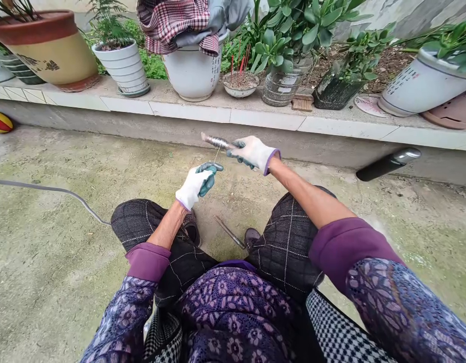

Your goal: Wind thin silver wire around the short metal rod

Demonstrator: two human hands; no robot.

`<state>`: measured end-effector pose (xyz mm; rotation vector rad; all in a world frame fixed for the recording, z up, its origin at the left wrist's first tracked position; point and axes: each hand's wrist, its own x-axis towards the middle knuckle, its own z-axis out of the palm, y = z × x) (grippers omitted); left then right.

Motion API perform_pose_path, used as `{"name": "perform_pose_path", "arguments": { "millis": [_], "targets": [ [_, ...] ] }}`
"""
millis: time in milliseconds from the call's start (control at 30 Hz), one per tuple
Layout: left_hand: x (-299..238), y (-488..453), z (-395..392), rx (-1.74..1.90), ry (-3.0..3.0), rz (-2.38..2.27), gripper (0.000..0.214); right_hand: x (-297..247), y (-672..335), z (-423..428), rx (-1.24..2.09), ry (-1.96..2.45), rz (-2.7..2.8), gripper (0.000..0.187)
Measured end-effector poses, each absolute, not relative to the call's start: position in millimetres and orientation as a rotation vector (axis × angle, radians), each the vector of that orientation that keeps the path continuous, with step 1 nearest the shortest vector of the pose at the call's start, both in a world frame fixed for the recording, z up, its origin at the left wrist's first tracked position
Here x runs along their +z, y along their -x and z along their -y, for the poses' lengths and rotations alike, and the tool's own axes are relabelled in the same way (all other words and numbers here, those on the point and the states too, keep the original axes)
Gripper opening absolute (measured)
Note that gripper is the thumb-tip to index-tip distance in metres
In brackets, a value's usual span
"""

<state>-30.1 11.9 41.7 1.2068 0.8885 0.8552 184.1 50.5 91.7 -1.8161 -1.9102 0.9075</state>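
My right hand (254,154), in a white glove with a green rubber palm, grips one end of a silver metal rod wound with wire (217,142). A thin strand of wire (217,156) hangs down from the rod to my left hand (198,185), which wears a matching glove. Its fingers are closed around the strand. A thin metal rod (229,232) lies on the ground between my feet, below both hands.
Concrete ground spreads around me. Ahead stands a low tiled ledge (191,112) with several potted plants. A black cylinder with a metal end (388,164) lies to the right. A grey hose (47,186) runs along the left, and a striped ball (0,122) sits by the ledge.
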Motion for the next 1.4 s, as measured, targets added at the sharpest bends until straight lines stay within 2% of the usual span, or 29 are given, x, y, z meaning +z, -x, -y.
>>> {"name": "perform_pose_path", "arguments": {
  "millis": [67, 200, 433, 500, 667, 867, 967, 1100, 1400],
  "targets": [
    [37, 30, -17, 0.845, -1.205, -0.975, 0.041, 96, -191, -49, 1.115, 1.731, 1.731, 0.023],
    [32, 29, -25, 0.813, -1.268, -1.128, 0.033, 107, -199, -37, 1.315, 1.573, 1.611, 0.023],
    [27, 27, -35, 0.906, -1.341, -1.269, 0.014, 108, -213, -19, 1.535, 1.582, 2.147, 0.028],
    [25, 25, -36, 0.895, -1.410, -1.268, 0.010, 100, -214, -21, 1.397, 1.730, 2.341, 0.024],
    [36, 18, -22, 0.745, -1.460, -1.380, 0.011, 83, -204, -31, 0.683, 1.938, 2.672, 0.021],
    [44, 17, -10, 0.748, -1.366, -1.220, 0.022, 80, -189, -36, 0.410, 1.936, 2.578, 0.030],
    [43, 21, -13, 0.833, -1.245, -1.106, 0.033, 86, -187, -36, 0.655, 1.880, 2.335, 0.027],
    [46, 24, -15, 0.884, -1.153, -0.976, 0.036, 95, -182, -33, 1.068, 1.770, 1.941, 0.024],
    [47, 27, -14, 0.803, -1.148, -0.966, 0.027, 106, -190, -42, 1.245, 1.571, 1.595, 0.021]
  ]
}}
